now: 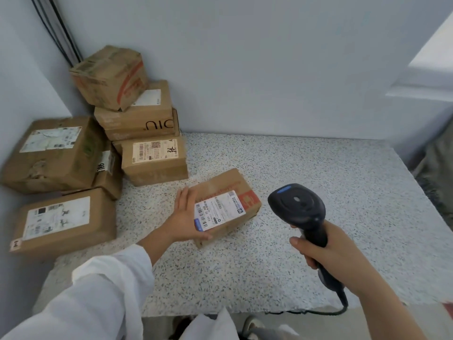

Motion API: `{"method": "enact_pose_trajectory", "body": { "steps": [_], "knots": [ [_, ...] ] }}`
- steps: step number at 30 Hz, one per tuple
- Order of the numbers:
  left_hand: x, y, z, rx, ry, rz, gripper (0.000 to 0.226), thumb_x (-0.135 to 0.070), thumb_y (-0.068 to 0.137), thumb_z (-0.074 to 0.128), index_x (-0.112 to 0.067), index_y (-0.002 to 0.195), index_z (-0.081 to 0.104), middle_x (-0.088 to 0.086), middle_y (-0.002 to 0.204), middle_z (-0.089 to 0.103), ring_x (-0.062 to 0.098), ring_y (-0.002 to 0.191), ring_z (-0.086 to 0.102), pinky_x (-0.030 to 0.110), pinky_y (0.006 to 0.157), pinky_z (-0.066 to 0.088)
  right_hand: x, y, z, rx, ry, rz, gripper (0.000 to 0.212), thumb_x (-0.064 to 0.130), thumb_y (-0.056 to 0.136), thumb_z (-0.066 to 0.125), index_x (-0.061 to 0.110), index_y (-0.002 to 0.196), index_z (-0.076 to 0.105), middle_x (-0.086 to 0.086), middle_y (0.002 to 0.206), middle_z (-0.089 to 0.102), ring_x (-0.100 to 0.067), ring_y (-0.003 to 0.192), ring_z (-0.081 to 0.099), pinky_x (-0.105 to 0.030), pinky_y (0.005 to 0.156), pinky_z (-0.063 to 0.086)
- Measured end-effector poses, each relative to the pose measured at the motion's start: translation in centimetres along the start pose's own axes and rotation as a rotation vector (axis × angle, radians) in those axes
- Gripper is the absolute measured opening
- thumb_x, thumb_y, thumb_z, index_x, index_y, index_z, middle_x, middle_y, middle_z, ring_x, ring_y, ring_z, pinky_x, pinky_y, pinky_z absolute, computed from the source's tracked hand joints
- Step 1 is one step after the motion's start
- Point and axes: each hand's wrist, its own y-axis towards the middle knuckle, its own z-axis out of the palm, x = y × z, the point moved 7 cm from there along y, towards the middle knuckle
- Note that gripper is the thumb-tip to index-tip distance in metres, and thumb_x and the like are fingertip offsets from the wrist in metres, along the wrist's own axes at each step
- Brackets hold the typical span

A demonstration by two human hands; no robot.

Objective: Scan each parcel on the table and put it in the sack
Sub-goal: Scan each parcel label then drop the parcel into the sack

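A small brown cardboard parcel [228, 200] with a white barcode label lies on the speckled table [318, 192] in the middle. My left hand [186, 217] holds its left end, thumb curled under the near corner and fingers along the side. My right hand [328, 249] grips the handle of a black barcode scanner [297, 204], whose head hangs just right of the parcel, facing away from me. The scanner's cable runs down off the table's front edge.
Several more brown parcels [137, 114] are piled in the back left corner, against the pale wall. One flat parcel [63, 219] lies at the near left. Grey-green fabric [438, 168], perhaps the sack, shows at the right edge.
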Motion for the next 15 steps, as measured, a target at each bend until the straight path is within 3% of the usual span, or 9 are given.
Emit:
{"method": "enact_pose_trajectory", "body": {
  "steps": [6, 10, 15],
  "knots": [
    [0.2, -0.1, 0.6, 0.098, 0.114, -0.136, 0.142, -0.054, 0.057, 0.083, -0.012, 0.147, -0.018, 0.012, 0.147, -0.040, 0.029, 0.135, -0.037, 0.048, 0.115, 0.005, -1.2, 0.6, -1.1, 0.122, -0.089, -0.019, 0.023, 0.023, 0.082, 0.069, 0.014, 0.072, 0.050, 0.005, 0.044, 0.053, -0.004, 0.042, 0.050, -0.018, 0.052, 0.043],
    [-1.3, 0.5, 0.4, 0.237, 0.222, -0.121, 0.138, -0.038, 0.059, 0.087, -0.011, 0.147, -0.016, 0.012, 0.149, -0.036, 0.029, 0.141, -0.026, 0.043, 0.118, 0.013, -1.3, 1.2, -2.2, 0.169, -0.138, -0.046, 0.023, 0.019, 0.081, 0.070, 0.015, 0.071, 0.049, 0.008, 0.042, 0.052, -0.001, 0.039, 0.048, -0.012, 0.047, 0.042],
    [-4.0, 1.4, 1.0, 0.354, 0.417, -0.050, 0.133, -0.018, 0.061, 0.087, -0.014, 0.149, -0.013, 0.008, 0.151, -0.034, 0.028, 0.141, -0.025, 0.046, 0.115, 0.023, -1.6, 1.8, -3.2, 0.214, -0.225, -0.068, 0.024, 0.024, 0.080, 0.071, 0.021, 0.070, 0.050, 0.012, 0.043, 0.054, 0.000, 0.041, 0.050, -0.014, 0.048, 0.042]
  ]
}}
